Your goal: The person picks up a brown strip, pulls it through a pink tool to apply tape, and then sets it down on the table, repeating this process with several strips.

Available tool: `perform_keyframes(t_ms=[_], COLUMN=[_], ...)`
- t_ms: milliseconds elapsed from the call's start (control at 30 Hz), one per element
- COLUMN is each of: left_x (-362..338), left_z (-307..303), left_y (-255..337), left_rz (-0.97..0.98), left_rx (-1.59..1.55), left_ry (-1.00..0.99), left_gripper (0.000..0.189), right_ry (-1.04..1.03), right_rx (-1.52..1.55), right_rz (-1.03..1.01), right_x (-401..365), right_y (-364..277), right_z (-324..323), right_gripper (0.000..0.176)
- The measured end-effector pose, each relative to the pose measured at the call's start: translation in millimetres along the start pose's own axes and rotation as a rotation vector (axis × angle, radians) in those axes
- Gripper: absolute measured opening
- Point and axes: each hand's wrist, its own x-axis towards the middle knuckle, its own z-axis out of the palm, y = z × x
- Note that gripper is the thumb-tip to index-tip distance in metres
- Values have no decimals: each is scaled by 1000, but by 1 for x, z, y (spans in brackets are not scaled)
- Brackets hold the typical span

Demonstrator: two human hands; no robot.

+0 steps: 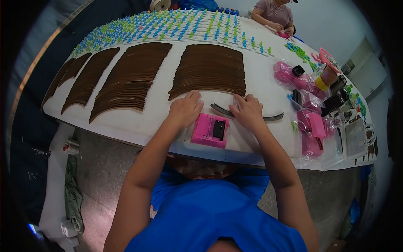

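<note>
My left hand (185,111) rests at the front edge of a wide row of brown curved strips (210,69). Its fingers are bent close together, and what lies beneath the fingertips is hidden. My right hand (247,111) is beside the right front corner of that row, palm down, with its fingers apart. A few loose dark grey curved strips (273,118) pass beneath it and stick out on both sides. Between my forearms stands a small pink device (202,133) with a black glossy part (218,129) on top, just in front of my left hand.
More rows of brown strips (130,77) lie to the left. Blue and green clips (168,27) fill the back of the white table (260,67). Pink boxes (310,126) in plastic and rolls of tape (326,79) stand at the right. Another person (275,14) works at the far end.
</note>
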Motion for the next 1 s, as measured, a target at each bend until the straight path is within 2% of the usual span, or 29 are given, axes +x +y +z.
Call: perform_keyframes(t_ms=[400, 467, 733, 833, 900, 1000], left_x=[-1, -2, -7, -9, -12, -18], left_z=[4, 1, 6, 8, 12, 14], left_y=[-1, 2, 2, 0, -2, -3], left_rz=[-9, -52, -40, -34, -30, 18], left_rx=[6, 7, -11, -48, -73, -117], left_ry=[36, -30, 55, 87, 120, 238], left_gripper=[40, 44, 40, 38, 37, 31], right_ry=[1, 0, 15, 97, 143, 198], right_rx=[-3, 1, -1, 19, 84, 184], right_rz=[16, 15, -34, -108, -204, -326], right_x=[3, 3, -1, -10, -20, -33], right_y=[-1, -1, 4, 14, 19, 33], right_z=[2, 1, -3, -5, -14, -25], right_gripper=[62, 61, 58, 54, 45, 36])
